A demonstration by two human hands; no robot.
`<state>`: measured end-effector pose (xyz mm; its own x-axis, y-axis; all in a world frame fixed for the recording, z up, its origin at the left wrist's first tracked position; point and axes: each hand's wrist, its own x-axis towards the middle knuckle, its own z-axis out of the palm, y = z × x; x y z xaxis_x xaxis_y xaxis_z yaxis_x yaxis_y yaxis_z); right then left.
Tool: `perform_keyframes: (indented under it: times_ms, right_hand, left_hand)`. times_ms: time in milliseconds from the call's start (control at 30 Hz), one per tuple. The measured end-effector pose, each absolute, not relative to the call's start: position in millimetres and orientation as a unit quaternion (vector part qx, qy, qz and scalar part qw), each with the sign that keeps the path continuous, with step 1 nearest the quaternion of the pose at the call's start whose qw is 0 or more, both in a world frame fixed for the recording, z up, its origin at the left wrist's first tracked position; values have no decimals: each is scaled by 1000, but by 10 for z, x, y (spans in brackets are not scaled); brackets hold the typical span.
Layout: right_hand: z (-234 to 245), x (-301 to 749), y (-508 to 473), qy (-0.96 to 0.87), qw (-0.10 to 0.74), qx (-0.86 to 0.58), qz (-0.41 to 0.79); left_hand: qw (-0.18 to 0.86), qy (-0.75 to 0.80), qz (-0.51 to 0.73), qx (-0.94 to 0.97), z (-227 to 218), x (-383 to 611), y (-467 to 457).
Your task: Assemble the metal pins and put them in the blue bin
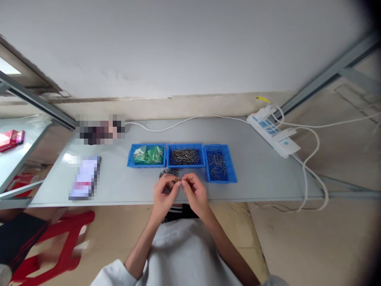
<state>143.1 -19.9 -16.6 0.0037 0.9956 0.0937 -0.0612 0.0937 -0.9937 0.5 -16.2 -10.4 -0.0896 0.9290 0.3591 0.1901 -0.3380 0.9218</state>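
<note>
On the far left of the flat grey desk lies a flat rectangular card or packet, too blurred to read, well apart from the hands. Next comes a row of three shallow blue plastic trays. The left blue tray holds green and pale parts, the middle blue tray holds dark and gold-tipped pins, and the right blue tray holds silvery pins.

Just in front of the middle tray, on the bare desk, lies a loose heap of dark pins.

The left hand and the right hand meet over the near edge of the desk, fingertips drawn together. Between them they pinch a small thin metal pin, one hand at each end. The pin is raised off the desk, and its long axis runs left to right, across the body. Both hands are equally near it, since each grips an end.

The heap lies just beyond and slightly left of the pinch, closer to the left hand's fingertips. The middle tray is straight ahead of the hands, and the right tray is forward and to the right, nearer the right hand.

At the far right rests a white power strip, its white cable running along the back edge.
</note>
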Motion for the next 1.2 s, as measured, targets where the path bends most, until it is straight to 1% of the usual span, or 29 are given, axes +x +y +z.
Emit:
perform_keyframes:
  times_ms: [133, 267, 467, 800, 1200]
  right_hand:
    - [-186, 1462, -198, -525, 521, -455, 496]
    - [-145, 1543, -222, -541, 521, -494, 438]
    - [-178, 1630, -237, -552, 519, -507, 412]
    - [-114, 1597, -213, -590, 505, -522, 354]
    - [-124, 1533, -233, -577, 544, -518, 322]
  left_hand:
    - [297, 479, 569, 599, -92, 2, -150]
    - [300, 480, 551, 614, -73, 9, -137]
    - [285, 489, 514, 644, -82, 41, -131]
    - [312, 491, 518, 627, -76, 60, -94]
    - [309, 488, 533, 619, -69, 56, -90]
